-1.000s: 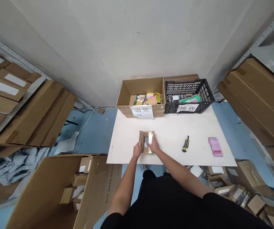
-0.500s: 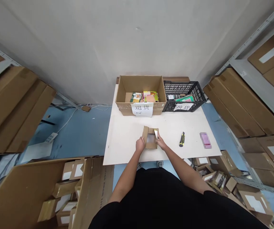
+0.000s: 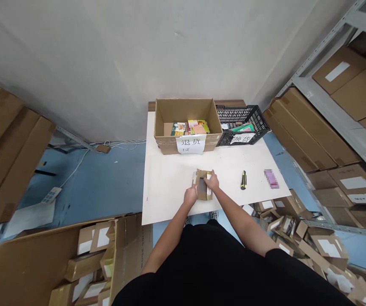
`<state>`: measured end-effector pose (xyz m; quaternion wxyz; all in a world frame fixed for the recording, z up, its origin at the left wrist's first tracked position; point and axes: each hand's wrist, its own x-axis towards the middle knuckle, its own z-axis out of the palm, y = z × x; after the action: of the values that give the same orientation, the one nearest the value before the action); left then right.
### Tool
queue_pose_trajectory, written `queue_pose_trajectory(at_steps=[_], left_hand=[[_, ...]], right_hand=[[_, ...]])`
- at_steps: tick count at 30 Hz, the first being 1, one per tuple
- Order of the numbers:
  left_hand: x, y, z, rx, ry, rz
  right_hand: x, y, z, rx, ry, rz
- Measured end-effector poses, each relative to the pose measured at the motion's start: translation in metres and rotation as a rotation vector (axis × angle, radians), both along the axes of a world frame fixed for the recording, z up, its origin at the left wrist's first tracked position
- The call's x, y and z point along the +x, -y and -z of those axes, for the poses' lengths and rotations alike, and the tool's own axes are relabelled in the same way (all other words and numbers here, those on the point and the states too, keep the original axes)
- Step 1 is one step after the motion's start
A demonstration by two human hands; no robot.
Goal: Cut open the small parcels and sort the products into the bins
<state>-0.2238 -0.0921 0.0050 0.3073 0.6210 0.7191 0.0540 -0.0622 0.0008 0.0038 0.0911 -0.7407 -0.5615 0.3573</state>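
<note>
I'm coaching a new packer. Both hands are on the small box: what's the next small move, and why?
Probably reach inside with the right hand while the left hand steadies the small box: its flaps stand open and both hands touch it.

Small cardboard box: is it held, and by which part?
Both hands hold the small cardboard box: left hand at its left side, right hand at its far right flap.

White table [image 3: 167,182] w/ carton [image 3: 167,142], crate [image 3: 259,125], small box [image 3: 204,192], knife [image 3: 243,180], pink pkg [image 3: 271,178]
</note>
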Motion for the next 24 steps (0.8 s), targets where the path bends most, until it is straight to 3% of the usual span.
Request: queue_pose_trajectory(at_steps=[3, 7, 15, 19, 24], left_hand=[[-0.010, 0.016, 0.003, -0.032, -0.021, -0.009], [-0.029, 0.029, 0.008, -0.024, -0.025, -0.135], [-0.053, 0.018, 0.017, -0.003, 0.005, -0.253], [-0.072, 0.012, 0.019, -0.001, 0.040, -0.222], [-0.070, 0.012, 0.022, 0.105, -0.033, -0.185]], right_hand=[[-0.024, -0.015, 0.001, -0.030, 0.155, -0.068], [-0.032, -0.025, 0.004, -0.040, 0.120, -0.234], [-0.027, -0.034, 0.002, -0.050, -0.032, -0.248], [-0.021, -0.027, 0.007, 0.034, -0.220, -0.117], [0.011, 0.012, 0.036, 0.013, -0.507, 0.132]])
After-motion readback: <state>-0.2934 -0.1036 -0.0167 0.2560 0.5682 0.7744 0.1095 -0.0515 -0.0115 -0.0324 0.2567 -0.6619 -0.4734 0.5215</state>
